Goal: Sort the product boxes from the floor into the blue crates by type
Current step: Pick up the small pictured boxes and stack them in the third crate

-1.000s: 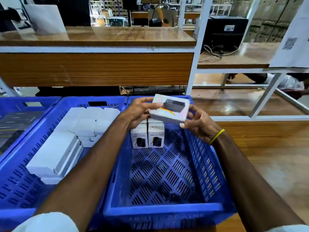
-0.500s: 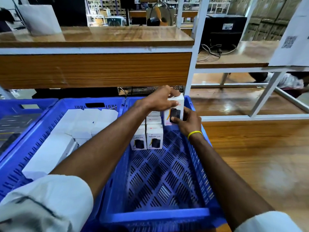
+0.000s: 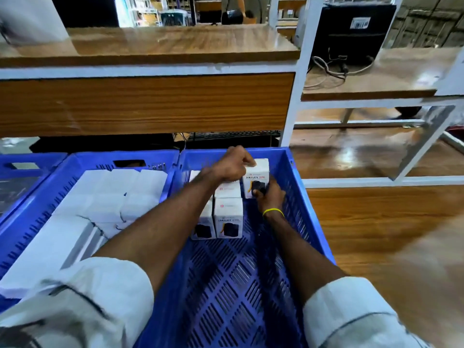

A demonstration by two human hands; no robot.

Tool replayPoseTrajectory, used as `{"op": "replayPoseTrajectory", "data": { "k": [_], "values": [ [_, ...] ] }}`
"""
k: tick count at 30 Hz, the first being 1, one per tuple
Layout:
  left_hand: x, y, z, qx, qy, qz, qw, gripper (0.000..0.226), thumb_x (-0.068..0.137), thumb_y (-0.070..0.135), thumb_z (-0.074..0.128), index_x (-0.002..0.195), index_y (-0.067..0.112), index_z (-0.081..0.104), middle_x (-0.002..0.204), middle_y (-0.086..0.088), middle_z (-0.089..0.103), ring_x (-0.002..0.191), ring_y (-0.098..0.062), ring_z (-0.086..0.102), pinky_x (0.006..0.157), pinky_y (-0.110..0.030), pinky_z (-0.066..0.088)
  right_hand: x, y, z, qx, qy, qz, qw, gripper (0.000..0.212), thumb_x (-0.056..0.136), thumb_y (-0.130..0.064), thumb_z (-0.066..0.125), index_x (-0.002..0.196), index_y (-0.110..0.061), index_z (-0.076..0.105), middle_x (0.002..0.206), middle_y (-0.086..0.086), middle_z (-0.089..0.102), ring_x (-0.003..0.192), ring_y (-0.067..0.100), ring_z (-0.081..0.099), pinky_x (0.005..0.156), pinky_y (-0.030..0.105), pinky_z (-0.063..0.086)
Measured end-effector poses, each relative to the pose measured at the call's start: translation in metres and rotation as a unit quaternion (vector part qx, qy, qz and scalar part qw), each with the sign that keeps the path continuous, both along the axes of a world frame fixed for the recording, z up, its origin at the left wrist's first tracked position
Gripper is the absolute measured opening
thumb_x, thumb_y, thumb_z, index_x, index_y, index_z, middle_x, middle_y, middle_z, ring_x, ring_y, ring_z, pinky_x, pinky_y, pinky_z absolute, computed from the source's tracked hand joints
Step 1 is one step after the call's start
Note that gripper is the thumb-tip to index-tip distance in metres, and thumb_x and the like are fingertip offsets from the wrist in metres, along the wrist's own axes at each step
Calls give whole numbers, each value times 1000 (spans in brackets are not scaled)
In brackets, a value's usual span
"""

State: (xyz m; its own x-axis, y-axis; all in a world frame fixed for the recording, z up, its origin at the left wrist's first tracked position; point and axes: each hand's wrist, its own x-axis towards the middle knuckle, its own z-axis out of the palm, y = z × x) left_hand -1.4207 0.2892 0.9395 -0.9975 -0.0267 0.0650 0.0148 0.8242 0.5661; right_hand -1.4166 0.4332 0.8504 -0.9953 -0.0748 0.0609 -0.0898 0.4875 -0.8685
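The blue crate (image 3: 300, 209) has white boxes (image 3: 228, 218) standing at its far end. Another white box (image 3: 258, 170) stands upright just right of them. The left hand (image 3: 232, 167) grips its top, and the right hand (image 3: 270, 195) holds its lower front.

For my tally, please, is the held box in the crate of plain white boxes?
No; the held box is in the right-hand crate.

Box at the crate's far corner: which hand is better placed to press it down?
Left, probably. The left hand grips the box at its top, so it can push straight down. The right hand holds low on its front, near the wall of the crate.
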Motion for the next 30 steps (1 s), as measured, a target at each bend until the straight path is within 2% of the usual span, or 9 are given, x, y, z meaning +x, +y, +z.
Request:
{"op": "replayPoseTrajectory", "data": {
  "k": [4,7,11,15,20,22,24,27,30],
  "values": [
    [-5,-17,-28,30,-4,-25,999,41,73,-26,46,100,-12,73,109,-25,71,117,-23,60,100,-24,45,-12,-8,-22,26,-12,23,999,46,77,-8,75,121,-9,60,109,17,72,104,35,65,83,34,45],
    [-5,-25,-43,13,1,-58,998,42,68,-10,43,93,-4,76,110,-18,73,130,-28,53,107,-38,45,-13,-8,-33,10,-9,33,999,46,75,-4,78,119,-6,64,111,17,72,101,29,67,84,28,43],
    [-3,-22,-44,-24,5,-77,997,39,70,0,45,92,0,77,111,-12,74,135,-26,50,111,-34,41,-13,-5,-49,-14,-22,32,999,49,72,-6,80,119,-9,65,108,11,73,93,16,66,81,27,50],
    [-3,-22,-39,-36,-7,-83,996,46,68,10,41,94,3,78,114,-7,74,138,-20,46,111,-33,39,-14,-5,-51,-35,-26,33,998,46,74,-4,78,119,-10,66,102,2,72,91,10,62,75,15,40],
    [0,-18,-37,-51,-17,-69,996,32,81,-2,50,98,3,76,124,-7,69,140,-17,42,114,-34,33,-12,-5,-49,-50,-56,35,997,42,76,-2,75,116,-15,66,98,-1,72,89,10,63,80,20,48],
    [3,-17,-34,-53,-34,-72,995,27,80,0,48,87,5,73,129,-10,66,143,-15,37,116,-36,30,-12,-5,-47,-39,-71,27,996,45,74,-5,77,116,-15,65,103,3,73,91,14,65,84,24,50],
    [7,-18,-31,-48,-49,-66,995,28,77,4,44,80,12,70,136,-15,60,145,-17,36,117,-38,31,-12,-4,-44,-22,-79,16,996,46,73,-12,80,114,-12,62,105,7,72,93,20,67,79,23,47],
    [14,-21,-26,-20,-52,-42,998,49,75,10,42,114,6,71,146,-11,53,140,-21,44,114,-39,38,-9,-3,-31,21,-59,-7,998,40,74,-15,78,106,-8,56,103,14,70,94,28,68,68,22,41],
    [28,-26,-12,2,-50,-4,999,55,74,13,44,124,14,68,144,-5,55,134,-21,50,111,-37,42,-2,-6,0,34,1,-27,999,50,68,-5,72,114,-8,51,105,14,68,98,31,67,74,29,52]
  ]
}}
